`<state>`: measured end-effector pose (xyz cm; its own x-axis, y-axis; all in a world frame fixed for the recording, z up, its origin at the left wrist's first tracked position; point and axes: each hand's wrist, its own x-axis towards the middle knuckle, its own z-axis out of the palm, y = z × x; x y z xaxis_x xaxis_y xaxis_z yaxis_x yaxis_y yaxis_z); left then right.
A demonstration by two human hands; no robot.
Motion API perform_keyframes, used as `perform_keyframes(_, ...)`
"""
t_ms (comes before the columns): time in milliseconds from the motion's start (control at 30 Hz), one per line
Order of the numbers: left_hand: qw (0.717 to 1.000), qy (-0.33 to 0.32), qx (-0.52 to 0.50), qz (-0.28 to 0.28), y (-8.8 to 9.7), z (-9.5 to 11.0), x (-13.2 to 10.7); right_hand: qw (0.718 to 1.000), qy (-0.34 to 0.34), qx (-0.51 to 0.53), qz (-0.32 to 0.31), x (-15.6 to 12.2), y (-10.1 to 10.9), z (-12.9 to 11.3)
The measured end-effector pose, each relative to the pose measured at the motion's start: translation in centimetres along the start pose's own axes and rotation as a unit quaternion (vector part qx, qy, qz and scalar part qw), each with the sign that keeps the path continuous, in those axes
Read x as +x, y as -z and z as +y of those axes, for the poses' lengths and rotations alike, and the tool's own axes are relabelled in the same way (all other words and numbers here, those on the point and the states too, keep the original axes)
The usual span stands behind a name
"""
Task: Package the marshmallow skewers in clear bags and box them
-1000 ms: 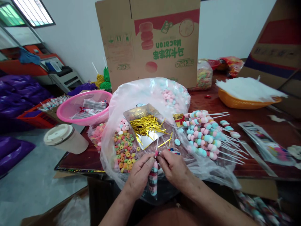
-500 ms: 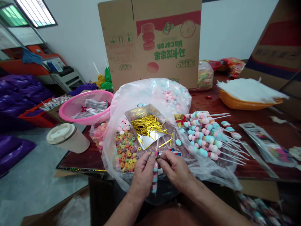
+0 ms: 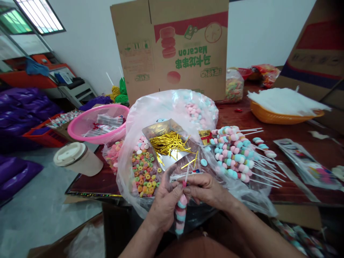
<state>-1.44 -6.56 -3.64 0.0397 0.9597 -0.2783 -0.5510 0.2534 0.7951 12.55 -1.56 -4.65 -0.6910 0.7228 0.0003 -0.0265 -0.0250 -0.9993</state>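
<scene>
Between my hands a marshmallow skewer (image 3: 180,215), banded pink and blue in a clear wrapper, hangs tilted with its white stick pointing up. My left hand (image 3: 162,202) is closed on its gathered neck, thumb pressed there and forefinger raised. With a pinch at the same neck, my right hand (image 3: 208,188) grips from the other side; any tie under its fingertips is too small to make out. Just beyond lies a silvery tray (image 3: 169,163) holding gold twist ties (image 3: 170,143). Ring-shaped candies (image 3: 145,172) lie left of it, and unwrapped marshmallow skewers (image 3: 233,156) are piled at right.
A pink basket (image 3: 77,134) with flat packets and a lidded cup (image 3: 77,159) stand at left. A large carton (image 3: 172,53) rises behind the plastic bag (image 3: 139,107). To the right are an orange basket (image 3: 285,116) and flat printed bags (image 3: 306,163).
Both hands have turned slightly, and the wrapped skewer's stick now leans to the right. My left forefinger has lifted, and the right fingers have closed across the wrapper's neck.
</scene>
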Motion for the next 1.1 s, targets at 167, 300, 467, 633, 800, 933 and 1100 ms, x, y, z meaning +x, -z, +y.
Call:
perform_keyframes(167,1.0,0.011,-0.004,0.008,-0.1,-0.4,0.3,0.998,-0.016,0.045,0.033,0.4,-0.4,0.3)
perform_keyframes(300,0.999,0.038,-0.011,0.037,-0.1,-0.8,0.7,0.995,0.0,-0.064,0.071,0.4,-0.4,0.0)
perform_keyframes(467,0.997,0.059,0.029,0.036,0.4,-0.5,0.8,0.985,-0.072,-0.102,0.114,0.3,-0.1,-0.3)
perform_keyframes(633,0.996,0.075,0.018,0.041,0.8,0.1,1.1,0.993,-0.098,0.058,0.038,-0.1,0.0,-0.6)
perform_keyframes(800,0.994,0.08,-0.025,0.065,0.5,0.1,1.4,0.996,-0.078,0.049,0.016,-0.3,0.3,-0.8)
perform_keyframes(933,0.993,0.085,-0.037,0.071,0.6,0.0,1.4,0.996,-0.065,0.001,0.058,-0.1,0.2,-0.9)
perform_keyframes(1100,0.989,0.101,-0.075,0.071,0.6,-0.4,1.5,0.996,-0.051,0.002,0.076,0.0,-0.4,-1.2)
